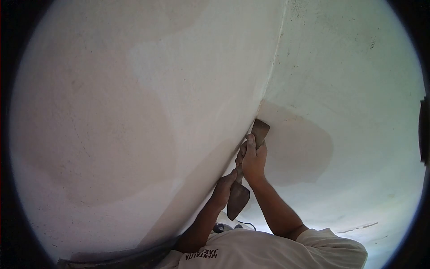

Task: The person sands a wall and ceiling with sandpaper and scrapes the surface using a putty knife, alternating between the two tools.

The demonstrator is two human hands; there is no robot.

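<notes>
Two pale plastered walls, the left wall [134, 112] and the right wall [358, 89], meet at a corner [273, 58] that runs down the middle of the view, and both are blotched with darker tan areas. The right hand [253, 159] is closed tight round the handle of a scraper [260, 130], thumb laid along it. The blade is pressed against the right wall just beside the corner, at the upper edge of a tan patch [300, 152]. Just below, the left hand [224, 187] is closed on a trowel [237, 201], whose pointed blade hangs down, off the wall. How its handle sits in the fingers is hard to make out, since the right hand overlaps it. Both forearms rise from a white shirt [268, 251] with dark lettering, cut off by the lower edge. A dark strip [112, 260] along the foot of the left wall is too dim to identify, as is a dark object [423, 130] cut off at the right rim. A thin dark loop [245, 223] shows between the forearms, below the trowel.
</notes>
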